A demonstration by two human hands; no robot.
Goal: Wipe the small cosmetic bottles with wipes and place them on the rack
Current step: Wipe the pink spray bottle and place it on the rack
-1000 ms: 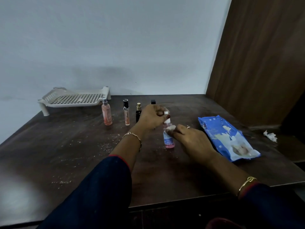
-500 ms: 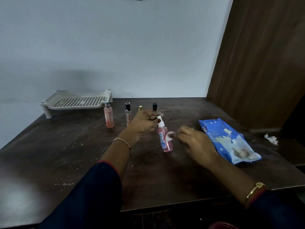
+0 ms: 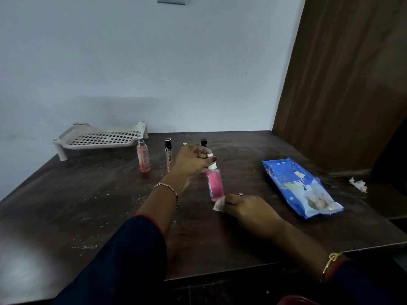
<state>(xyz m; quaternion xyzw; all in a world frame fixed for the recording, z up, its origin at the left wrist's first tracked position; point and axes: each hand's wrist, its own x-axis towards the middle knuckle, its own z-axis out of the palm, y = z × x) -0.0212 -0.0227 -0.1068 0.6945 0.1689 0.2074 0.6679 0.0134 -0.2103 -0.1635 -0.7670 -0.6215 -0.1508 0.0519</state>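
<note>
My left hand [image 3: 192,162] grips the white cap of a small pink bottle [image 3: 215,184] and holds it slightly tilted just above the dark table [image 3: 88,205]. My right hand [image 3: 248,211] pinches a small white wipe [image 3: 219,205] right under the bottle's base. A peach spray bottle [image 3: 143,156], a slim tube with a black cap [image 3: 168,154], a gold-capped bottle [image 3: 185,144] and a black-capped bottle [image 3: 203,142] stand in a row behind; my left hand hides most of the last two. The white perforated rack [image 3: 103,138] stands at the back left with nothing on it.
A blue pack of wipes [image 3: 297,186] lies on the table to the right. A crumpled white wipe [image 3: 358,184] sits on a lower ledge at the far right, beside a brown wooden panel [image 3: 343,84]. White specks dot the tabletop on the left.
My left hand has lifted the pink bottle and turned it so the plain pink side shows. My right hand with the wipe has dropped from the bottle's side to its base.
</note>
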